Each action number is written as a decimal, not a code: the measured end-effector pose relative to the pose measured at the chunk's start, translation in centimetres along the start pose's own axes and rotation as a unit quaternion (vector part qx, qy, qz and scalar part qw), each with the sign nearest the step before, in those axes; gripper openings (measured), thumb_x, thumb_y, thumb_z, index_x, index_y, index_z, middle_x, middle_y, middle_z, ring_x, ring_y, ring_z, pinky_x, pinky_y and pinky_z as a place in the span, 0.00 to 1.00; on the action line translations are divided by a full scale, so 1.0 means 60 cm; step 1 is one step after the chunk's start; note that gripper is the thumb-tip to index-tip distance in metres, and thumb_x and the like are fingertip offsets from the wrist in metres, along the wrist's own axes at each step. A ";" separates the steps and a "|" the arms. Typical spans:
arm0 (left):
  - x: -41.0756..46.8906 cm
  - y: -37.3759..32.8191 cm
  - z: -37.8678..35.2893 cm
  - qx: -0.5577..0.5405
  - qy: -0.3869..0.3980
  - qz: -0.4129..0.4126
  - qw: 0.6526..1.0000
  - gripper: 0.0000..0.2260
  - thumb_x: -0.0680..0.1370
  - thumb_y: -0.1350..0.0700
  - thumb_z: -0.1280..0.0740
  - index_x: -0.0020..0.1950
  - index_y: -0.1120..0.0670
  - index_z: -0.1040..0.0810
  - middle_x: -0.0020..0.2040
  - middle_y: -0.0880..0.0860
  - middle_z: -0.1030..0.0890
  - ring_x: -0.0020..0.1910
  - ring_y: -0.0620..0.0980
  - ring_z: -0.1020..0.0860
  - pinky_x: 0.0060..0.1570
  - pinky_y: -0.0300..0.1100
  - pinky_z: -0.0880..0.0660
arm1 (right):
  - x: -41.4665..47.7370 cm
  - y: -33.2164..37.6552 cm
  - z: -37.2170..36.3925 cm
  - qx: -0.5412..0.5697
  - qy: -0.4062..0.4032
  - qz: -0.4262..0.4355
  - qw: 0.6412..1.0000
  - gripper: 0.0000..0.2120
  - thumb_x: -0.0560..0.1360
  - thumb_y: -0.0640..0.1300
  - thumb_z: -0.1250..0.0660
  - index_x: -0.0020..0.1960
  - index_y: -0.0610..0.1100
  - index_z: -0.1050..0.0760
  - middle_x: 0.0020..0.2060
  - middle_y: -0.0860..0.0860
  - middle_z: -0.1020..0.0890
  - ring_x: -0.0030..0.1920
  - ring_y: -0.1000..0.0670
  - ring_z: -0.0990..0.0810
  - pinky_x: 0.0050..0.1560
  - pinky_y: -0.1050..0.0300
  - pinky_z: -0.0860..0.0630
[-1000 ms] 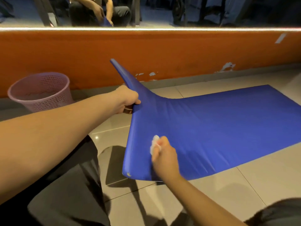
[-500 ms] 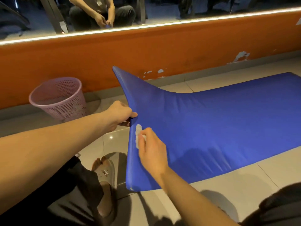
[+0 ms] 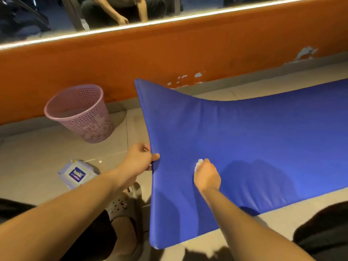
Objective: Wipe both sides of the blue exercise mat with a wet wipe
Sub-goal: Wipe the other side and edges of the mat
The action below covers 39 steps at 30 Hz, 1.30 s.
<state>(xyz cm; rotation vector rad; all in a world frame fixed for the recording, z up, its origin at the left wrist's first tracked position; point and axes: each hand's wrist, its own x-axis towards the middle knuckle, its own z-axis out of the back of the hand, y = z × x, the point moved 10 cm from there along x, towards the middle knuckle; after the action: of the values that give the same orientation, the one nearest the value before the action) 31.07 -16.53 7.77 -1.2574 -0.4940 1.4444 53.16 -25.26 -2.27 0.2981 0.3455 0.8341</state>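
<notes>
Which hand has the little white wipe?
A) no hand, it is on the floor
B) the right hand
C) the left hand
B: the right hand holds the wipe against the mat, while the left hand pinches the mat's raised edge.

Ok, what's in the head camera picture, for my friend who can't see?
A person's left hand pinches the end of a blue mat and holds it up off the floor, while the right hand presses a white wipe on it. A pink basket and a pack of wipes sit nearby.
</notes>
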 end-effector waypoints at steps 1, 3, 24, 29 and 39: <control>0.004 0.010 -0.004 0.008 -0.005 0.001 1.000 0.04 0.80 0.65 0.33 0.51 0.60 0.27 0.44 0.56 0.17 0.45 0.55 0.16 0.47 0.53 0.17 | 0.005 0.016 -0.005 0.037 0.002 -0.007 0.999 0.11 0.84 0.47 0.45 0.55 0.44 0.27 0.54 0.45 0.18 0.55 0.43 0.18 0.48 0.51 0.23; 0.016 0.025 -0.001 0.017 -0.021 -0.001 1.000 0.03 0.81 0.64 0.33 0.52 0.60 0.26 0.42 0.55 0.19 0.45 0.55 0.17 0.52 0.56 0.19 | 0.009 0.116 -0.003 0.162 0.008 0.056 0.985 0.13 0.85 0.49 0.46 0.49 0.44 0.26 0.50 0.44 0.19 0.51 0.40 0.20 0.47 0.48 0.26; 0.186 0.284 0.028 0.081 -0.099 0.210 0.969 0.14 0.77 0.61 0.34 0.61 0.65 0.25 0.53 0.63 0.20 0.51 0.64 0.20 0.54 0.55 0.20 | 0.089 -0.277 -0.152 0.162 0.141 -0.283 0.935 0.18 0.82 0.51 0.37 0.46 0.36 0.28 0.31 0.42 0.23 0.29 0.43 0.22 0.34 0.52 0.22; 0.214 0.326 -0.007 0.160 -0.052 0.224 0.960 0.25 0.75 0.57 0.31 0.70 0.63 0.30 0.58 0.62 0.21 0.53 0.64 0.21 0.56 0.56 0.20 | -0.021 -0.314 -0.187 0.258 0.161 -0.414 0.858 0.21 0.84 0.45 0.41 0.32 0.41 0.36 0.17 0.48 0.30 0.27 0.47 0.32 0.49 0.48 0.27; 0.202 0.289 -0.039 0.414 0.076 0.139 0.897 0.13 0.85 0.54 0.41 0.66 0.59 0.26 0.65 0.57 0.24 0.67 0.57 0.25 0.67 0.46 0.28 | -0.096 -0.230 -0.265 0.235 0.156 -0.302 0.910 0.24 0.76 0.51 0.26 0.31 0.42 0.34 0.25 0.46 0.33 0.32 0.45 0.34 0.37 0.53 0.31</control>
<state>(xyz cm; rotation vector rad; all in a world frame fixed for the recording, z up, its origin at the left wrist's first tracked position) 27.37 -11.85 -12.67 -0.7380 0.4114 1.5243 52.23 -36.49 -20.98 0.4746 0.8952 0.1681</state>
